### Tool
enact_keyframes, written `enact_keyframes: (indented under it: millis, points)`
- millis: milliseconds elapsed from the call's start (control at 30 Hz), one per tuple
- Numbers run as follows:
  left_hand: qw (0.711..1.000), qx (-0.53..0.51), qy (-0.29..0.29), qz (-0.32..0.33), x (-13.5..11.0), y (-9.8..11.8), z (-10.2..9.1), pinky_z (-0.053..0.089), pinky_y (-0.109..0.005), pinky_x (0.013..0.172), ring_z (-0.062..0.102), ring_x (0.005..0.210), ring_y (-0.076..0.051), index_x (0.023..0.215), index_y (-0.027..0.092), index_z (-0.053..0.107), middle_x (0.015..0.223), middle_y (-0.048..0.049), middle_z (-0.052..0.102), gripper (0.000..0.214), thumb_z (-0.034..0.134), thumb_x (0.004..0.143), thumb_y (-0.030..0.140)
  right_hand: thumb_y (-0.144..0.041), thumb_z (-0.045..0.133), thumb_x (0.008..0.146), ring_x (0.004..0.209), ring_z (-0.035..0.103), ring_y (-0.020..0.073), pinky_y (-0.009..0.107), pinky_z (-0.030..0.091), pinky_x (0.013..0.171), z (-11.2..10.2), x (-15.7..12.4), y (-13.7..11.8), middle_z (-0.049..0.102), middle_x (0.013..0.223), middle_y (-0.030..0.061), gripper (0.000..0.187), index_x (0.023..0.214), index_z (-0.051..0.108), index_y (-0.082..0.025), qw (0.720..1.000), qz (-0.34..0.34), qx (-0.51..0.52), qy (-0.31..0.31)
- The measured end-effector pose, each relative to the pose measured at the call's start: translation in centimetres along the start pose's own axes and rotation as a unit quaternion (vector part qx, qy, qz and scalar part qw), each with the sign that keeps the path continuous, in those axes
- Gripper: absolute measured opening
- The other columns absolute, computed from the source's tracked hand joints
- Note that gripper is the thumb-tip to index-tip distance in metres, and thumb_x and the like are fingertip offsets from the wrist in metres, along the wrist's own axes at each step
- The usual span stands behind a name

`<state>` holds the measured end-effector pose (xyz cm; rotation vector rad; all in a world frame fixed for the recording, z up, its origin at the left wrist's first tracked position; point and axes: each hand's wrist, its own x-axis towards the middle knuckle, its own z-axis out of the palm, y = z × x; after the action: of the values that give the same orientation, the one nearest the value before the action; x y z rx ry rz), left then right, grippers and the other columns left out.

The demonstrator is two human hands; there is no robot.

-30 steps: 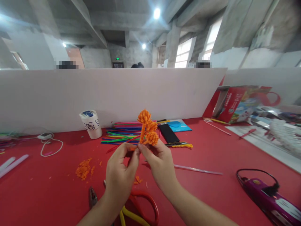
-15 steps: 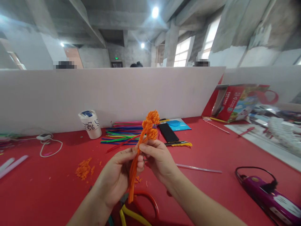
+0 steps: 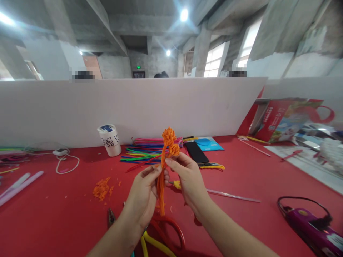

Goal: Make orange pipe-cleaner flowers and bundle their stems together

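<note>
Held upright over the red table is a bunch of orange pipe-cleaner flowers [image 3: 169,136], with fluffy round heads on top and long orange stems hanging down. My left hand [image 3: 147,182] pinches the stems between thumb and fingers from the left. Just under the smaller, lower flower head, my right hand [image 3: 186,171] grips the upper stems from the right. Below the hands lie red-handled scissors [image 3: 174,226] and yellow-handled pliers [image 3: 155,244], partly hidden by my left forearm. A yellow-tipped glue gun [image 3: 176,184] shows partly behind my right hand.
Coloured pipe cleaners [image 3: 144,151] lie at the back beside a black phone [image 3: 197,152]. A white cup [image 3: 109,140] stands left of them, near the partition [image 3: 120,107]. Orange scraps [image 3: 102,189] lie at left. A purple power strip [image 3: 308,225] and a glue stick [image 3: 233,196] are at right.
The orange flowers have turned more upright in my hands, their heads shifting so the taller one stands left of the smaller. Both hands keep hold. The whole view has shifted slightly.
</note>
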<state>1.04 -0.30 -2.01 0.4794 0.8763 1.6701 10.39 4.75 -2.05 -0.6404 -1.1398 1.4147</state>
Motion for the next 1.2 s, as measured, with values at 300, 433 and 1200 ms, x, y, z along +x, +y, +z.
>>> enact_keyframes:
  millis: [300,433,1200]
  points:
    - [0.991,0.088,-0.03,0.091,0.1,-0.4,0.0,0.044,-0.02,0.062,0.057,0.059,-0.009,0.066,0.015,0.061,0.06,0.0025,0.062,0.008,0.067,0.071,0.018,-0.028,0.075,0.061,0.055,0.044,0.01,0.024,0.039,0.054,-0.1,0.2,0.3,0.054,0.058,-0.0044,0.015,0.065,0.065,-0.018,0.996,0.07,0.038,-0.028]
    - [0.992,0.092,-0.044,0.071,0.0,-0.4,-0.2,0.042,-0.02,0.062,0.056,0.061,-0.009,0.065,0.016,0.061,0.062,0.0032,0.061,0.006,0.067,0.068,0.015,-0.023,0.075,0.061,0.059,0.047,0.0097,0.023,0.038,0.058,-0.5,0.4,0.8,0.058,0.063,-0.0029,0.014,0.061,0.064,-0.016,0.989,0.102,0.086,-0.06]
    - [0.992,0.085,-0.006,0.092,1.5,1.3,-1.0,0.038,-0.018,0.057,0.049,0.055,-0.006,0.067,0.014,0.062,0.062,0.0042,0.06,0.021,0.078,0.055,0.014,-0.027,0.071,0.063,0.056,0.038,0.0089,0.023,0.031,0.057,-0.2,0.1,0.1,0.046,0.055,-0.0057,0.02,0.054,0.056,-0.016,0.989,0.102,-0.005,-0.107]
